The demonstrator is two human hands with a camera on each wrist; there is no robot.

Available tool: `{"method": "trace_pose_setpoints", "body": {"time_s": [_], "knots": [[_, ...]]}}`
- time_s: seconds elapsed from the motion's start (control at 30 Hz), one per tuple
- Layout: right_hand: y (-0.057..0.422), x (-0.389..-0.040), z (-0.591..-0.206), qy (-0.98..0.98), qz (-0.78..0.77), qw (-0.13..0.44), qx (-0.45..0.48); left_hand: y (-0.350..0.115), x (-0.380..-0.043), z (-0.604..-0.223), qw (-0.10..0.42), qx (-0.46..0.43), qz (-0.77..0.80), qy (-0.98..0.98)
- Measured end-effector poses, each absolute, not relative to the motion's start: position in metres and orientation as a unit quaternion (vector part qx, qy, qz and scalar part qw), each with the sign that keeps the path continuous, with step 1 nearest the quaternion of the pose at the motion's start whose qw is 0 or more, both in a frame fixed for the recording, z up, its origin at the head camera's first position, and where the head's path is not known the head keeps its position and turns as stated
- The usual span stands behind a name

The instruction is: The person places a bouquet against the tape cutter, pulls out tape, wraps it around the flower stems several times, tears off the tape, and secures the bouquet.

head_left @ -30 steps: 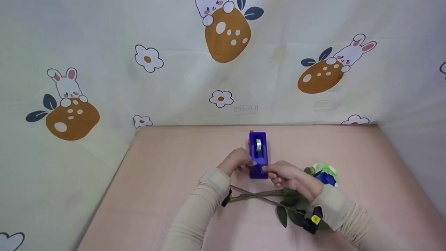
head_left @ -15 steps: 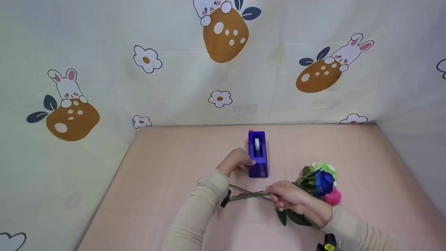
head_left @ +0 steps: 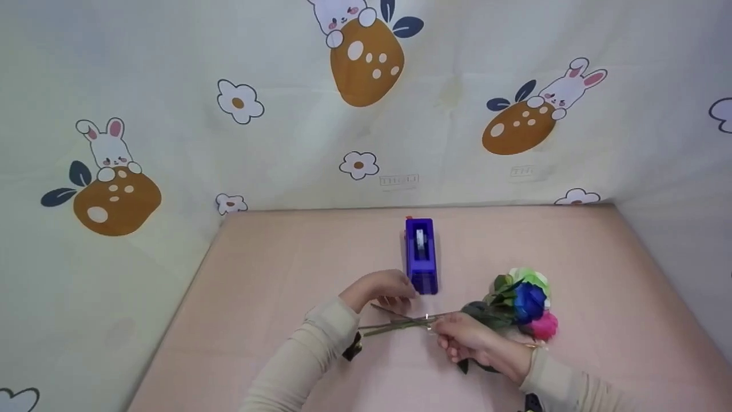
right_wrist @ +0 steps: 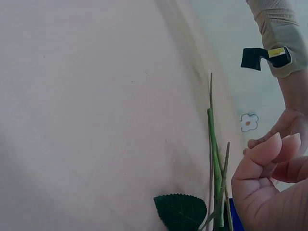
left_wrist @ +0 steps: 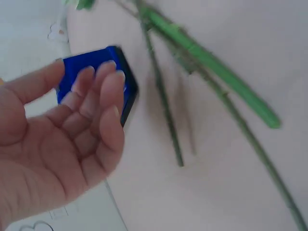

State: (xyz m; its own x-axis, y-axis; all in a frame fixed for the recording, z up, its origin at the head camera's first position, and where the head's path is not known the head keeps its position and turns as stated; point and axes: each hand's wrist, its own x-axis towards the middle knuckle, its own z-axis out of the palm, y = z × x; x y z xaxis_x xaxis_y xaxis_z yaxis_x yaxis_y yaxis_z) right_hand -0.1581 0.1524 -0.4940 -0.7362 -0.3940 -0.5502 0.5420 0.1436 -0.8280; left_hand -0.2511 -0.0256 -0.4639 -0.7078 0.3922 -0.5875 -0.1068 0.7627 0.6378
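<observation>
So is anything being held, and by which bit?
The left hand holds nothing; the right hand seems to pinch a shiny strip by one end.

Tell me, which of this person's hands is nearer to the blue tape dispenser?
Left. The left hand is close by the near end of the blue tape dispenser; the right hand is farther off, nearer the person and to the right, by the flower stems.

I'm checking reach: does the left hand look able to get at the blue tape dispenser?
Probably yes: the left hand, apparently empty, is by the near end of the blue tape dispenser, with nothing visible in between.
</observation>
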Motion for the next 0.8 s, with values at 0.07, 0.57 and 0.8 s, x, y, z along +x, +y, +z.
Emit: {"method": "trace_pose_setpoints", "body": {"time_s": [0.07, 0.57, 0.8], "knots": [[0.151, -0.157, -0.497, 0.664, -0.655, 0.356, 0.053, -0.027, -0.241, -0.468, 0.388, 0.112, 0.352, 0.844], [0.145, -0.151, -0.510, 0.630, -0.692, 0.347, 0.066, -0.021, -0.202, -0.481, 0.368, 0.115, 0.387, 0.838], [0.145, -0.151, -0.511, 0.621, -0.697, 0.353, 0.069, -0.022, -0.199, -0.488, 0.353, 0.102, 0.397, 0.841]]}}
